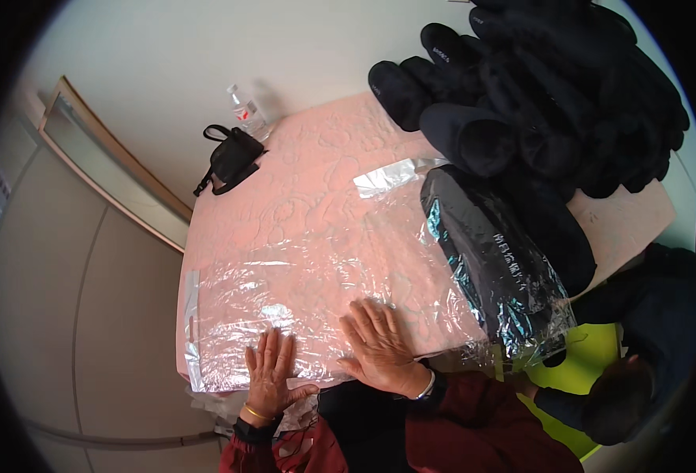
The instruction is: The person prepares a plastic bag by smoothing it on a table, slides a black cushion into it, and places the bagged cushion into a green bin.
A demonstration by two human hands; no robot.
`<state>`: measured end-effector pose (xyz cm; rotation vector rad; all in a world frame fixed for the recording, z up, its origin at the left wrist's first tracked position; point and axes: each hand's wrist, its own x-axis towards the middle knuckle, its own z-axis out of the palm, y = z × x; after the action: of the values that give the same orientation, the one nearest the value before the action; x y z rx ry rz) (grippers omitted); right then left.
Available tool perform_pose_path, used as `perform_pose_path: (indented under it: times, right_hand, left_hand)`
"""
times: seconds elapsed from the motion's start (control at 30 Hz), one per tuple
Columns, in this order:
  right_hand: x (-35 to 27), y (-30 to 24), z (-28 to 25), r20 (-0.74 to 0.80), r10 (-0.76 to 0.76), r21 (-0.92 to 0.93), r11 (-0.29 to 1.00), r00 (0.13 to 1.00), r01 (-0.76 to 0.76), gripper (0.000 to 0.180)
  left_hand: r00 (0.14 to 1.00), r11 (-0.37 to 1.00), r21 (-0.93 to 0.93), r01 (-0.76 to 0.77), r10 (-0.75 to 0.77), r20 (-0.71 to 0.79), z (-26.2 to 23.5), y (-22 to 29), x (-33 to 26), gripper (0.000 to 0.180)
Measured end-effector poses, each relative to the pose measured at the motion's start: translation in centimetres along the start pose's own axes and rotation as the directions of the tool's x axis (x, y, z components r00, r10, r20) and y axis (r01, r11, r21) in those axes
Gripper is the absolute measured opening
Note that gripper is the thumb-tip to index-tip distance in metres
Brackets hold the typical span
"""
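A large clear plastic bag [233,303] lies spread flat over the near part of the pink quilted table cover [308,181]. My left hand [271,374] rests palm down at the bag's near edge, its fingers stretched out. To the right, my right hand [381,348] presses flat on the same plastic with fingers spread. Neither hand holds anything. Beyond my right hand, a long black padded piece [486,244] with a rounded end lies in shiny clear plastic with pale print. A whitish strip [395,177] of plastic lies near its far end.
Several black padded pieces [537,102] with rounded ends are heaped at the far right. A small black bag [233,158] and a clear bottle [245,110] stand by the wall. Another person [639,378] in dark clothes is at the lower right, beside a yellow-green surface [592,355].
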<state>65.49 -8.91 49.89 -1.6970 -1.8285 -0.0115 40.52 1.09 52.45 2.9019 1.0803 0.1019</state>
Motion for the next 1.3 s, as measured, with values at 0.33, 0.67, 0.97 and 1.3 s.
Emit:
perform_pose_path:
  times: [0.33, 0.67, 0.97, 1.3]
  right_hand:
    - [1.4, 0.7, 0.2, 0.104, -0.030, -0.039, 0.999, 0.994, 0.034, 0.075]
    - [1.5, 0.3, -0.9, 0.269, 0.002, -0.147, 0.988, 0.963, 0.040, 0.082]
    - [0.8, 1.1, -0.7, 0.234, -0.048, -0.089, 0.994, 0.971, 0.070, 0.080]
    - [5.6, -1.5, -0.5, 0.169, -0.131, -0.070, 0.987, 0.977, 0.145, 0.087]
  left_hand:
    - [0.979, 0.949, -0.260, -0.180, 0.148, -0.138, 2.5, 5.3, 5.1, 0.089]
    - [0.977, 0.990, -0.038, 0.138, -0.142, -0.158, 1.5, -13.0, -2.7, 0.088]
    - [0.924, 0.934, -0.055, 0.353, -0.357, -0.137, 0.4, -18.2, -5.4, 0.086]
    - [0.967, 0.988, -0.076, -0.137, 0.117, -0.224, -0.1, -0.9, 5.5, 0.086]
